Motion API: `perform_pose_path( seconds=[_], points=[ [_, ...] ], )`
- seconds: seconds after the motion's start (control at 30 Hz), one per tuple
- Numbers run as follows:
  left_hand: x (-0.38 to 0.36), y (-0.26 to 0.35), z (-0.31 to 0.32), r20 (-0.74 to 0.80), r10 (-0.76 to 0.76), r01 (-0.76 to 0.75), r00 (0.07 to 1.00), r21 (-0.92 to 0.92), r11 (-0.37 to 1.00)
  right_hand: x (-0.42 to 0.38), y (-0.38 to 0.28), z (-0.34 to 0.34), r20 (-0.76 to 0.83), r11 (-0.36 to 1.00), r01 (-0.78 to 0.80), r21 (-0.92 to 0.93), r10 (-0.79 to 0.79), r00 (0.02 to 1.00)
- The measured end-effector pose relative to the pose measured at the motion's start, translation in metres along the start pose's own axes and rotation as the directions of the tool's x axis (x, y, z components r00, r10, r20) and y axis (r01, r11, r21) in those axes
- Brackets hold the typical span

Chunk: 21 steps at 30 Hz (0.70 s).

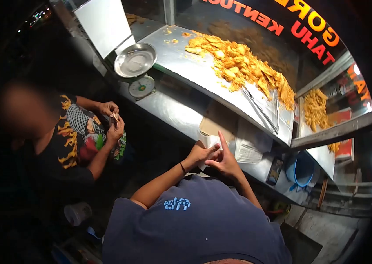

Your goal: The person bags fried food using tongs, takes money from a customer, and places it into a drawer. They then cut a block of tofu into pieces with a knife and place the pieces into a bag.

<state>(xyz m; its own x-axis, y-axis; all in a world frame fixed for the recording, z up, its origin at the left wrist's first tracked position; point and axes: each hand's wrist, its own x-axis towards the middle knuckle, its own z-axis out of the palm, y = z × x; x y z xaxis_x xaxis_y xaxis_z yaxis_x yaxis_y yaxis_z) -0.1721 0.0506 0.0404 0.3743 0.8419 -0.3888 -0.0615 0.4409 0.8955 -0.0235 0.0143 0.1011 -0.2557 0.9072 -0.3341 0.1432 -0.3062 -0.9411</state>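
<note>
In front of my chest, at the edge of the metal counter, my left hand is closed on a piece of white paper. My right hand is close beside it, with its index finger stretched out and its thumb against the paper. Part of the paper is hidden behind my fingers. Just beyond my hands, a brown cardboard piece and a stack of printed paper sheets lie on the lower counter.
Fried food is heaped on the raised metal tray, with metal tongs beside it. A scale with a steel bowl stands left. A phone and blue bucket are right. Another person stands left, holding something small.
</note>
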Motion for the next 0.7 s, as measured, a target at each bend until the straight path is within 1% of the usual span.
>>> perform_pose_path(
  seconds=[0.03, 0.07, 0.1, 0.13, 0.17, 0.2, 0.23, 0.27, 0.3, 0.33, 0.37, 0.4, 0.43, 0.47, 0.53, 0.57, 0.6, 0.63, 0.67, 0.7],
  points=[
    [-0.004, -0.002, 0.004, 0.012, -0.027, 0.027, 1.0, -0.002, 1.0, -0.002, -0.002, 0.007, -0.012, 0.998, 0.017, -0.06, -0.018, 1.0],
    [0.003, 0.005, 0.008, 0.022, -0.026, 0.025, 0.999, 0.003, 1.0, 0.004, 0.003, 0.002, -0.021, 0.998, 0.028, -0.053, -0.029, 0.999],
    [0.003, 0.013, 0.011, 0.081, -0.107, 0.118, 0.991, -0.135, 0.984, 0.008, 0.013, -0.001, -0.02, 0.995, 0.095, -0.024, -0.096, 0.995],
    [0.011, 0.012, 0.01, 0.092, -0.095, 0.107, 0.991, -0.138, 0.985, 0.013, 0.02, -0.008, -0.021, 0.985, 0.171, -0.006, -0.172, 0.985],
    [0.015, 0.014, 0.007, 0.162, -0.135, 0.158, 0.977, -0.14, 0.977, 0.014, 0.018, -0.012, -0.028, 0.985, 0.17, -0.006, -0.17, 0.985],
    [0.019, 0.014, 0.008, 0.236, -0.172, 0.209, 0.956, -0.141, 0.968, 0.013, 0.015, -0.019, -0.013, 0.982, 0.121, 0.145, -0.12, 0.993],
    [0.026, 0.005, 0.007, 0.221, -0.165, 0.212, 0.961, -0.21, 0.954, 0.012, 0.012, -0.024, 0.01, 0.953, 0.065, 0.296, -0.072, 0.997],
    [0.02, 0.026, 0.013, 0.213, -0.15, 0.218, 0.965, -0.344, 0.913, 0.011, 0.01, -0.03, 0.039, 0.899, 0.01, 0.438, -0.03, 0.999],
    [0.016, 0.033, 0.017, 0.181, -0.142, 0.192, 0.973, -0.296, 0.936, 0.01, 0.013, -0.038, -0.027, 0.935, 0.061, 0.348, -0.055, 0.998],
    [0.018, 0.037, 0.017, 0.148, -0.128, 0.162, 0.981, -0.245, 0.956, 0.008, 0.012, -0.047, -0.131, 0.966, 0.073, 0.247, -0.041, 0.991],
    [0.029, 0.039, 0.013, 0.141, -0.123, 0.118, 0.982, 0.045, 0.992, 0.008, 0.014, -0.057, -0.262, 0.995, 0.1, 0.027, -0.089, 0.961],
    [0.041, 0.018, 0.008, 0.034, 0.048, -0.053, 0.998, 0.17, 0.984, 0.008, 0.011, -0.063, -0.374, 0.977, 0.092, -0.193, -0.16, 0.914],
    [0.049, -0.001, 0.0, -0.075, 0.157, -0.113, 0.985, 0.411, 0.904, 0.005, 0.001, -0.068, -0.489, 0.921, 0.012, -0.39, -0.218, 0.845],
    [0.054, 0.001, -0.006, -0.153, 0.291, -0.133, 0.945, 0.631, 0.765, 0.005, -0.001, -0.076, -0.493, 0.92, 0.012, -0.392, -0.221, 0.842],
    [0.056, 0.011, -0.015, -0.26, 0.448, -0.121, 0.855, 0.741, 0.661, 0.001, -0.003, -0.095, -0.623, 0.782, -0.131, -0.609, -0.37, 0.689],
    [0.055, 0.018, -0.015, -0.287, 0.513, -0.144, 0.809, 0.749, 0.647, 0.0, -0.007, -0.096, -0.631, 0.795, -0.113, -0.597, -0.378, 0.678],
    [0.054, 0.024, -0.008, -0.286, 0.512, -0.145, 0.81, 0.749, 0.646, 0.001, -0.002, -0.096, -0.633, 0.795, -0.115, -0.596, -0.376, 0.677],
    [0.054, 0.03, 0.003, -0.204, 0.713, -0.221, 0.67, 0.863, 0.455, 0.005, 0.005, -0.097, -0.571, 0.786, -0.046, -0.616, -0.406, 0.713],
    [0.055, 0.036, 0.011, -0.083, 0.862, -0.246, 0.5, 0.941, 0.233, 0.008, 0.007, -0.096, -0.506, 0.776, 0.025, -0.63, -0.434, 0.745],
    [0.059, 0.033, 0.015, 0.054, 0.891, -0.284, 0.45, 0.955, 0.086, 0.006, 0.003, -0.094, -0.459, 0.799, 0.069, -0.598, -0.412, 0.787]
  ],
)
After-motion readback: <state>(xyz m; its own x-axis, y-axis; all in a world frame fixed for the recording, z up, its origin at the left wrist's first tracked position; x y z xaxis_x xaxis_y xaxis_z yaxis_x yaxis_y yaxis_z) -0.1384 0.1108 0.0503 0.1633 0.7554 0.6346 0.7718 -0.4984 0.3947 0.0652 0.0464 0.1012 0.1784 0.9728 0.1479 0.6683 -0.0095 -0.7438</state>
